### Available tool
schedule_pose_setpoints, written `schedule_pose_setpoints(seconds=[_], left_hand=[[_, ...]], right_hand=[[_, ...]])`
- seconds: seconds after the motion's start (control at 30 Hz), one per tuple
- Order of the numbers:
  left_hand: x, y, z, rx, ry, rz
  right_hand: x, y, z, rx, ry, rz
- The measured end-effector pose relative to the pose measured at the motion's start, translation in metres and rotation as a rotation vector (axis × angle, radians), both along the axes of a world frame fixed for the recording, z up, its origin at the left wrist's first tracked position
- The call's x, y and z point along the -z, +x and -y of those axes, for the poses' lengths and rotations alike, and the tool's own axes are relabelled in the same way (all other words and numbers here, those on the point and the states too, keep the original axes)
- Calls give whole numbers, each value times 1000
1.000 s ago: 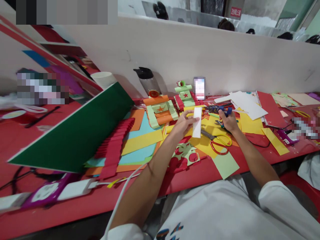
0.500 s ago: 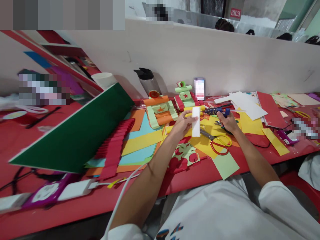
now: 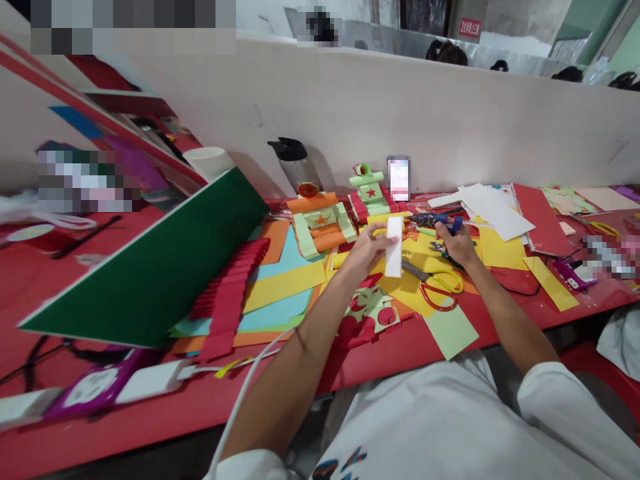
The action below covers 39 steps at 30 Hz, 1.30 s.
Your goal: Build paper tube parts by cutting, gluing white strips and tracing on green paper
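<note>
Visible at far left on a red tabletop (image 3: 50,440), under a pixelated patch (image 3: 90,177): items impossible to identify. Just below, a red roll (image 3: 37,239) with a pale top. Along the near edge, a purple power strip (image 3: 97,381), cut off by the frame, with a white adapter (image 3: 153,383) at its right end. Tilted above, a large green board (image 3: 150,263), partly covering a white cup-like object (image 3: 210,160). Beside the board, a pleated red paper strip (image 3: 225,307) over blue sheets (image 3: 280,320), largely buried. Behind, a dark-lidded bottle (image 3: 297,167), lower part hidden by an orange-and-green paper figure (image 3: 323,220); next to that, a smaller starred figure (image 3: 371,192).

At center, clamped between thumb and fingers of the left hand (image 3: 367,250): a white strip (image 3: 394,257), upright above the paper clutter, with fingertips lost behind it. Farther back, a phone (image 3: 399,179) with a pixelated screen. Right of the strip, scissors (image 3: 440,288) with blade tips out of sight. Gripped in the right hand (image 3: 459,245), well apart from the left: a blue glue gun (image 3: 435,220), nozzle near the strip, contact impossible to tell. At far right, white sheets (image 3: 493,208) overlapping a red folder (image 3: 543,220).
</note>
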State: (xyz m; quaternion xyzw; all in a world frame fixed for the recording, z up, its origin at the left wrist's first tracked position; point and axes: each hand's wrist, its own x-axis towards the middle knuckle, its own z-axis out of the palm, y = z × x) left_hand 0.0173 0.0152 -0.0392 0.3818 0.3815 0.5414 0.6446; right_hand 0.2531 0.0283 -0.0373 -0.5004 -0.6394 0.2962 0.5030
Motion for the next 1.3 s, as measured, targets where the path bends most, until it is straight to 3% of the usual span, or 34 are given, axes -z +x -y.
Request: schedule_pose_setpoints(seconds=[0.43,0.73,1.03,1.3], left_hand=[[2,-2,-3,-42,-6,12],[1,-1,-1,-20,-7,-3],[3,-4,-4,-28,11,2],[5,-4,-4,-15,6,5]], right_hand=[[-6,2,5,-114,-64,44],[3,4,0,-56,-32,42],[-5,10,4,-193,-55,143],[-4,6,3,-123,-64,94]])
